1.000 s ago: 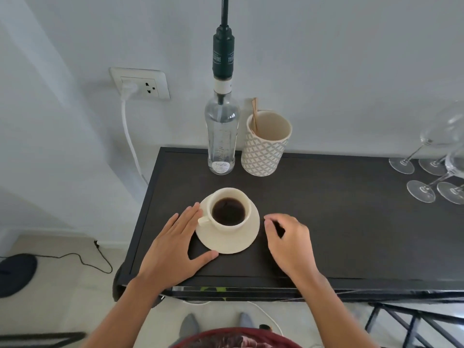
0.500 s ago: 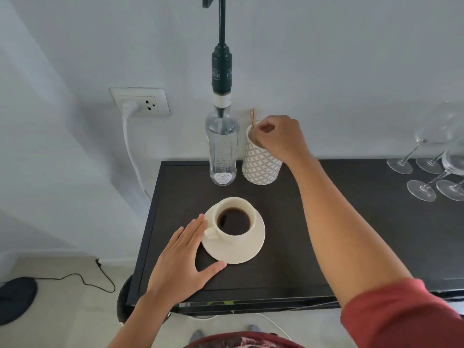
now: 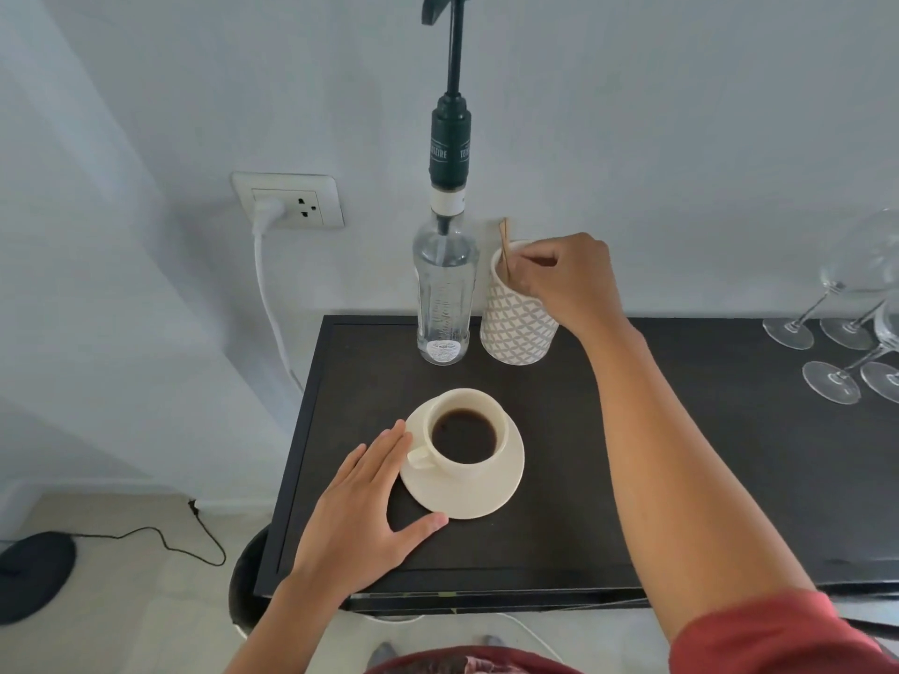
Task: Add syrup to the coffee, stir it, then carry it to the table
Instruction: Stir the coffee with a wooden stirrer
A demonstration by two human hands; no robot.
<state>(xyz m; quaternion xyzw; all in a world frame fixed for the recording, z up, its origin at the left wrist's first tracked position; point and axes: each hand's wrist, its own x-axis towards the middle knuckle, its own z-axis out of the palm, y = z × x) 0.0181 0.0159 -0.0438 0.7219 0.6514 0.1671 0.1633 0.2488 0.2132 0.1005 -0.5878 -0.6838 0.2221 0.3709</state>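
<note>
Right hand [image 3: 566, 279] reaches far over the patterned holder [image 3: 518, 323], fingers pinching a stirrer [image 3: 506, 245]. Left hand [image 3: 362, 508] lies flat, fingers spread, against the saucer [image 3: 467, 498] under the cup [image 3: 464, 432], near the syrup bottle [image 3: 443, 294].

Two bare forearms, no watch, rings or bands. Right hand [image 3: 566, 279]: dark red short sleeve [image 3: 773, 634] well up the arm from the fingers, past the elbow. Left hand [image 3: 360, 518]: arm bare from fingers to frame edge. Same red cloth, patterned patch [image 3: 467, 666], at the chest. Grey shoe toes [image 3: 384, 651] below.
</note>
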